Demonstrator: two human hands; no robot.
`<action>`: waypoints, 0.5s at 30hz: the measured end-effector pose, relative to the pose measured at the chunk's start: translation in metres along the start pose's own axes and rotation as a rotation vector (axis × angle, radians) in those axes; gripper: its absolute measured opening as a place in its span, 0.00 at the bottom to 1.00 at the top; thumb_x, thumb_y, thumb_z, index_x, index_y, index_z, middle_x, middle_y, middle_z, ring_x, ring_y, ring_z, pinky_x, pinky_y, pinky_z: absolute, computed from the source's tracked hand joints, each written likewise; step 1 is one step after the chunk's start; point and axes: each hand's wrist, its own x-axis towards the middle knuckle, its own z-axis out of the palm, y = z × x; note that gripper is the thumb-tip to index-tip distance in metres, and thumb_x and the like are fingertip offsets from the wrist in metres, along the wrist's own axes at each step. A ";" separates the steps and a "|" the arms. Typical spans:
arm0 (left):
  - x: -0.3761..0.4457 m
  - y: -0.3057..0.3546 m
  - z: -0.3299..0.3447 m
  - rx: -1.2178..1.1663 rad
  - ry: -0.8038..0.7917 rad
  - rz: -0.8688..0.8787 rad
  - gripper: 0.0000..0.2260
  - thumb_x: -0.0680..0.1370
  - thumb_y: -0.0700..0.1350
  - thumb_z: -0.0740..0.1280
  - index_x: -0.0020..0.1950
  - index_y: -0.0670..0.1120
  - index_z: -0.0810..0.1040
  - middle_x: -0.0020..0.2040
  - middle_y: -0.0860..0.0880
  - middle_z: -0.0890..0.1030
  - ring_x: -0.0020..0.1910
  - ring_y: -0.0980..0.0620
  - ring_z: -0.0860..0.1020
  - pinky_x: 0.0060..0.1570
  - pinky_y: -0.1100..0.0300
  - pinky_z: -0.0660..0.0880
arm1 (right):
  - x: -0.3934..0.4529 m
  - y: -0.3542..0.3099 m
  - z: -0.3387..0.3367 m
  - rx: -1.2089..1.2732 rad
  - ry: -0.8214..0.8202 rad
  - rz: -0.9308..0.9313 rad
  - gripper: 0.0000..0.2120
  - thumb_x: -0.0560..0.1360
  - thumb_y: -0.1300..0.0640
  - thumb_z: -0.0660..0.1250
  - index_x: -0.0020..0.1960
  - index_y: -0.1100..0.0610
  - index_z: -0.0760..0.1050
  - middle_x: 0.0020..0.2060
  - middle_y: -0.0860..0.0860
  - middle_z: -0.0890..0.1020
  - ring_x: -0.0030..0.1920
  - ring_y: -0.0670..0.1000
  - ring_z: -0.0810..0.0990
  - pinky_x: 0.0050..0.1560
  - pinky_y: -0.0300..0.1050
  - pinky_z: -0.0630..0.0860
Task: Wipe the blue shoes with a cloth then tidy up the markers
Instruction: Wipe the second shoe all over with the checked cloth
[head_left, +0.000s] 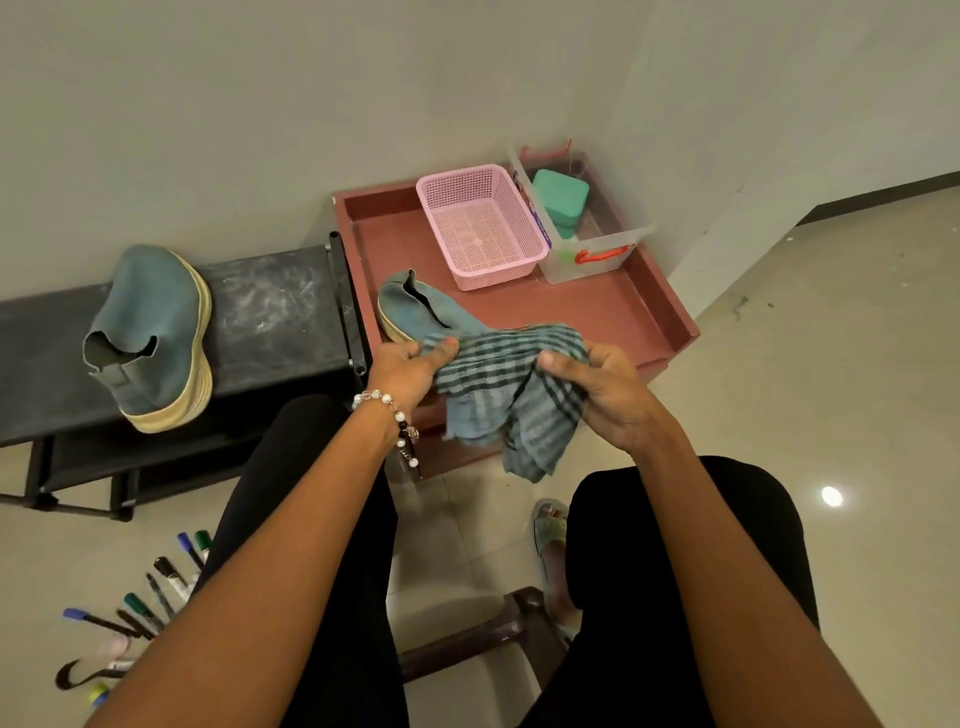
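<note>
A matt, suede-like finish is shown by the blue shoes (156, 332), with rough woven soles. The striped cloth (511, 395) is soft woven fabric. The pink basket (480, 226) is perforated plastic. The floor (831, 389) is glossy tile.

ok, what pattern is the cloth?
The cloth is striped, dark green bands on pale blue-green, crossing into checks in places. Only the head view shows it.

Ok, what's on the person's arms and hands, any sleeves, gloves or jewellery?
Both forearms are bare, with no sleeves or gloves in view. The left hand has a wrist bracelet of white pearl-like and dark beads with a dangling charm, and a pink-painted thumbnail. The right hand shows no jewellery.
</note>
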 end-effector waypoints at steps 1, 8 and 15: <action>0.002 -0.004 -0.001 0.049 0.009 -0.024 0.14 0.73 0.49 0.74 0.41 0.37 0.81 0.40 0.44 0.83 0.41 0.49 0.79 0.47 0.54 0.77 | 0.000 -0.003 0.001 0.039 0.008 -0.004 0.17 0.67 0.61 0.72 0.54 0.66 0.77 0.49 0.60 0.84 0.49 0.57 0.83 0.50 0.48 0.80; -0.004 0.003 -0.004 0.452 0.253 0.178 0.19 0.75 0.52 0.70 0.61 0.43 0.77 0.46 0.50 0.80 0.50 0.51 0.78 0.57 0.56 0.73 | -0.001 -0.009 0.012 0.148 0.062 -0.001 0.19 0.72 0.59 0.69 0.61 0.66 0.73 0.54 0.61 0.82 0.53 0.58 0.82 0.54 0.51 0.79; -0.044 0.018 0.015 0.264 -0.217 -0.235 0.25 0.75 0.65 0.61 0.50 0.42 0.78 0.48 0.45 0.81 0.46 0.49 0.79 0.52 0.51 0.78 | -0.005 -0.021 0.010 0.452 0.021 -0.044 0.09 0.73 0.57 0.64 0.49 0.61 0.75 0.41 0.55 0.81 0.46 0.54 0.81 0.48 0.59 0.80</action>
